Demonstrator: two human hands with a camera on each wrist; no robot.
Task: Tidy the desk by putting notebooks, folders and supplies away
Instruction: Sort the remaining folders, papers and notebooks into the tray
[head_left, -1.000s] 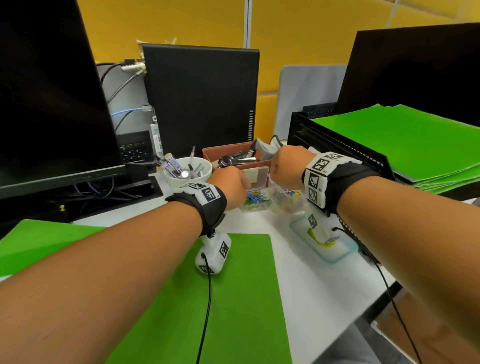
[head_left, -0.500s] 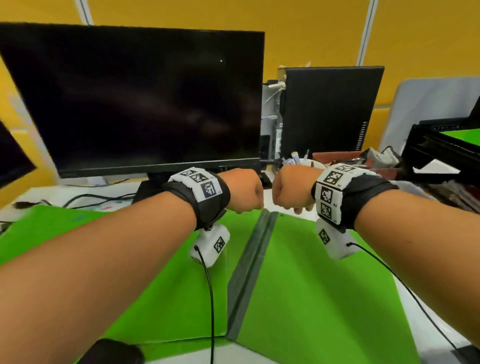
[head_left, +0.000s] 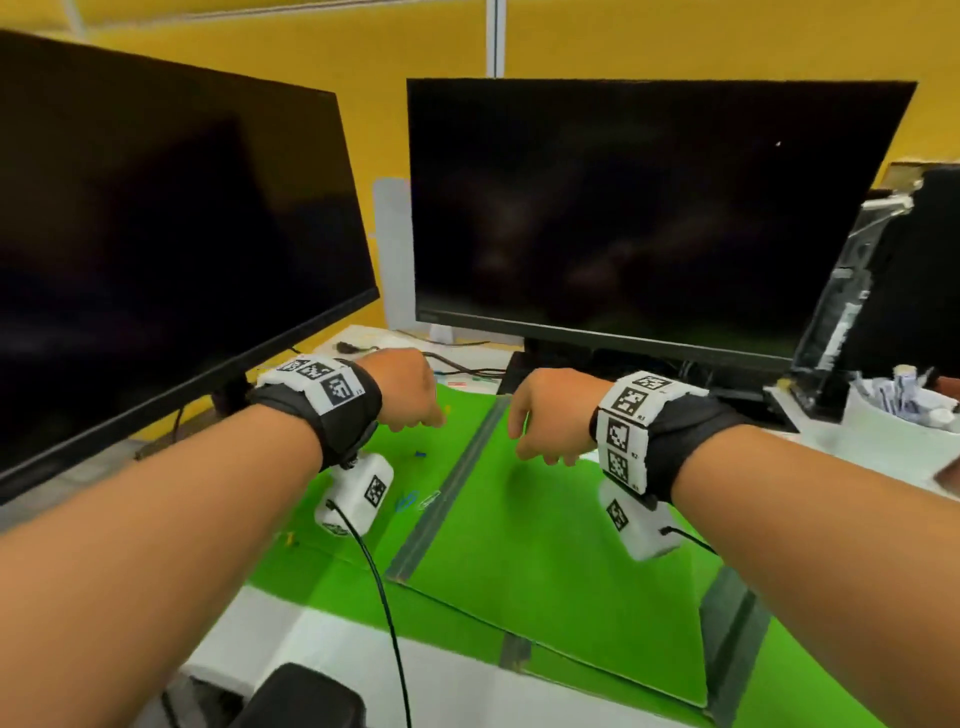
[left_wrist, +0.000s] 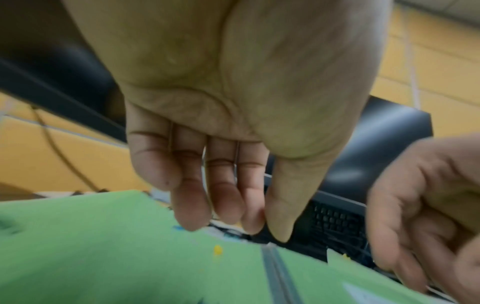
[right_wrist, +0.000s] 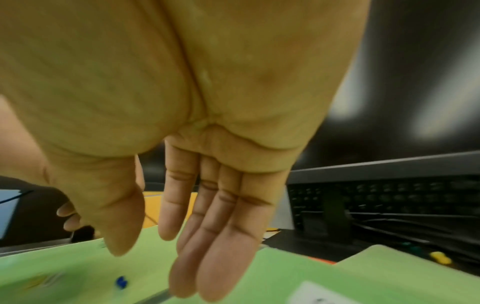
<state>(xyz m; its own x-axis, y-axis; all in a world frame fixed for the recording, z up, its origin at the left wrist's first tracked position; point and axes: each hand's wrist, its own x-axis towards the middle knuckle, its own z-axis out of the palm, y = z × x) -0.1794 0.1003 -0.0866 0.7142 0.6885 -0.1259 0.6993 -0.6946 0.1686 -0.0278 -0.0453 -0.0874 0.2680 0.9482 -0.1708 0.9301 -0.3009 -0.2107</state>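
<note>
Two green folders lie overlapped on the desk. The right folder (head_left: 550, 545) has a grey spine (head_left: 447, 499) and sits over the left folder (head_left: 358, 571). Small coloured clips and pins are scattered on the left folder: a blue pin (head_left: 420, 454), a blue clip (head_left: 407, 502) and a yellow one (left_wrist: 217, 250). My left hand (head_left: 431, 418) hovers above the far part of the left folder, fingers hanging down with the thumb beside them (left_wrist: 259, 228), holding nothing. My right hand (head_left: 540, 457) hangs over the right folder with fingers straight (right_wrist: 163, 273) and empty.
Two dark monitors (head_left: 623, 208) stand close behind the folders, with cables and a keyboard (right_wrist: 389, 195) under them. At the right are a white cup of pens (head_left: 904, 421) and a black computer tower (head_left: 924, 270). A black object (head_left: 296, 696) sits at the near edge.
The view swung left, from the clip boxes and file tray to the monitors. Both hands moved with it over the green folders, and their curled fingers have loosened and straightened.
</note>
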